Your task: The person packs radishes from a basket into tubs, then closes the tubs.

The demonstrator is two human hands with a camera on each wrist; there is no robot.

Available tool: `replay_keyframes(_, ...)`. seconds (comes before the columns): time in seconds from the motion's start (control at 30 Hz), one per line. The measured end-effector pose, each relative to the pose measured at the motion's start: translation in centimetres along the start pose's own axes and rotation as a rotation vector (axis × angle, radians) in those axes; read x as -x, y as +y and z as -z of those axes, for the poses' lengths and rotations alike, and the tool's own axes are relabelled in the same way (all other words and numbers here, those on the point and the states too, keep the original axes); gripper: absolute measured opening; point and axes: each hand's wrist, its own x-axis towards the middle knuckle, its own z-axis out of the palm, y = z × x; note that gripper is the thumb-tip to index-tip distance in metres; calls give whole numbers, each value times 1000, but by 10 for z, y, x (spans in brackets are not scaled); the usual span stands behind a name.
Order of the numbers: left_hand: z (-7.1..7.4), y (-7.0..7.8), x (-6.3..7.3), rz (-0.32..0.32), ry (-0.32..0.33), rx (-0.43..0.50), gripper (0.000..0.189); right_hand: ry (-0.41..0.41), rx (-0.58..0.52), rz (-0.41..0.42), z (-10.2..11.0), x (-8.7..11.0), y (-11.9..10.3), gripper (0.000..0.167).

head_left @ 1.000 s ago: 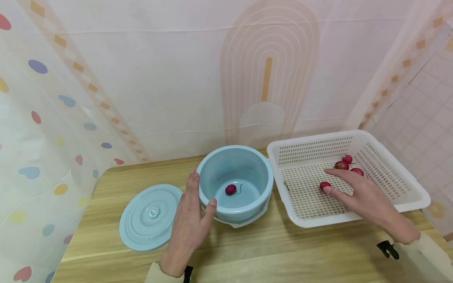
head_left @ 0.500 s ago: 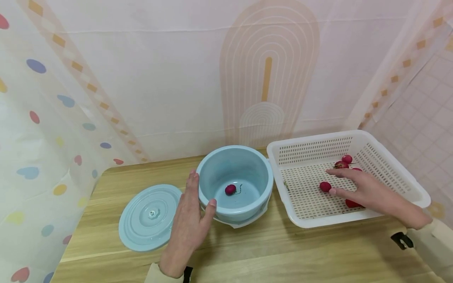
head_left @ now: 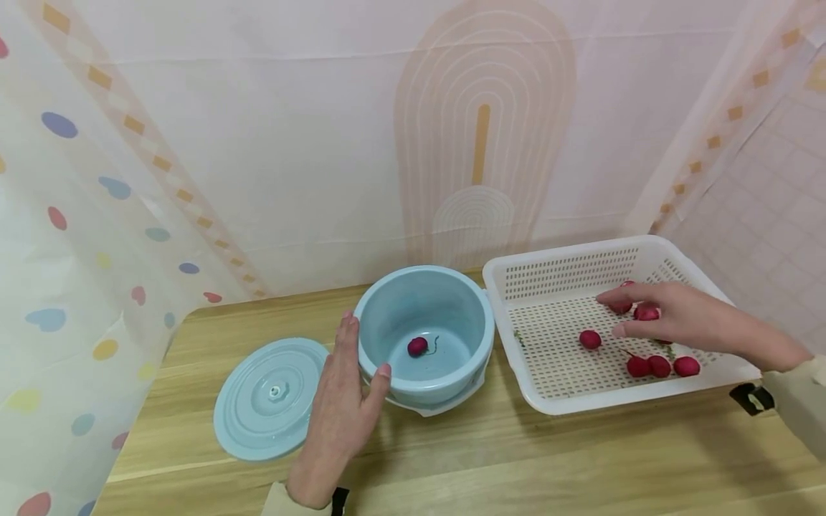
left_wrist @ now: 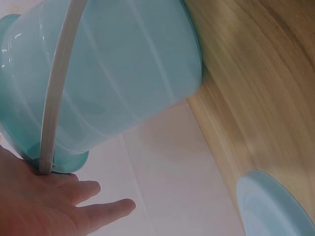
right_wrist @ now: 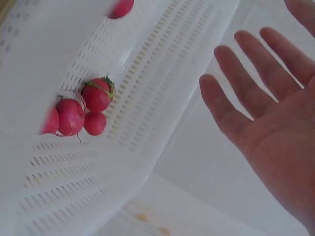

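My left hand (head_left: 342, 412) rests its straight fingers along the left side of a light blue bucket (head_left: 419, 297). In the left wrist view, the fingers lie at the rim beside the bucket's pale handle (left_wrist: 58, 81). One red radish (head_left: 417, 347) with a thin root lies on the bucket's bottom. Over the white basket (head_left: 555, 407) hovers my right hand (head_left: 684, 315), fingers extended and holding nothing. A single radish (head_left: 590, 340) sits left of its fingertips; several more radishes (head_left: 659, 366) line the basket's front right. Others, partly hidden by the hand, lie farther back, some showing as a red cluster (right_wrist: 71, 117).
A round light blue lid (head_left: 271, 394) lies flat on the wooden table (head_left: 490, 459), left of the bucket. The basket stands close to the bucket's right side. Behind the table hangs a patterned curtain (head_left: 310, 179).
My right hand has moved right and back over the basket, away from the single radish, uncovering the radishes at the front right. The left hand stays at the bucket.
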Motion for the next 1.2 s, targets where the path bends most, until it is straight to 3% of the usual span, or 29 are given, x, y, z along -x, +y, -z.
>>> replay_keyframes(0.2,1,0,0,2,-4,-3,78,-97,-125,-33,10,-14,10,44)
replay_keyframes(0.47,2,0,0,7,-11,-11,77,-245,-270,16,8,-37,31,43)
replay_keyframes(0.8,2,0,1,-1,-6,-18,78,-338,-281,59,0,-51,50,37)
replay_keyframes(1.2,1,7,2,-18,-16,-32,79,-493,-373,-1,-10,-52,68,44)
